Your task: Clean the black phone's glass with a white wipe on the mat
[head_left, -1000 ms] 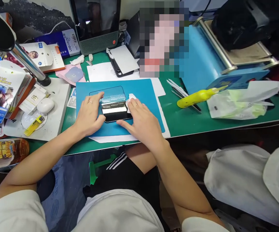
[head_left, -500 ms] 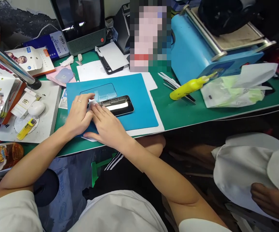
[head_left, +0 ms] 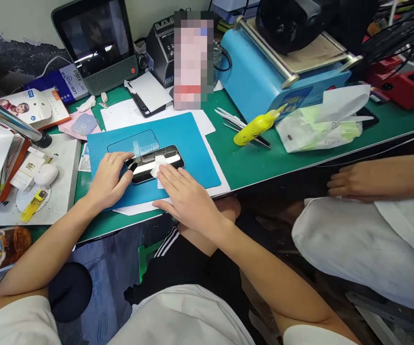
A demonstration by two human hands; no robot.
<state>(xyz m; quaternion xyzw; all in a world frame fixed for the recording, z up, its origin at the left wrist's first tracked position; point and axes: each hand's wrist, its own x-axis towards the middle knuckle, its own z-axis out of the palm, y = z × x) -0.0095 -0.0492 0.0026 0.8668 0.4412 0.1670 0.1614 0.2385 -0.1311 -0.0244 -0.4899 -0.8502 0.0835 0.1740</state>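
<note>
The tissue (head_left: 155,168) is now found at the middle of the phone (head_left: 144,168); half a second ago it was recorded at the left end, and before that at the right end. A repeated wiping pass over the screen is therefore judged to be in progress; the cleanliness of the glass cannot be determined. The phone is laid face up on the blue mat (head_left: 201,165), between the two sets of fingers.

The tissue is pressed flat beneath the outstretched fingers of the right hand (head_left: 188,194), with the thumb held clear to one side. The left hand (head_left: 108,179) is kept at the left end of the phone, its thumb and forefinger parted; whether pressure is applied there cannot be confirmed. A clear screen cover (head_left: 129,140) is placed just beyond the left fingers, on the same mat.

Containers are noted as follows. Well to the right of the right fingers, a tissue pack (head_left: 309,136) is set on the counter (head_left: 224,165), with one sheet drawn partly out. Nearer, a yellow bottle (head_left: 251,132) is seen tilted; its contents are not shown. Well to the left of the left fingers, a small white box (head_left: 25,172) is noted, contents hidden.
</note>
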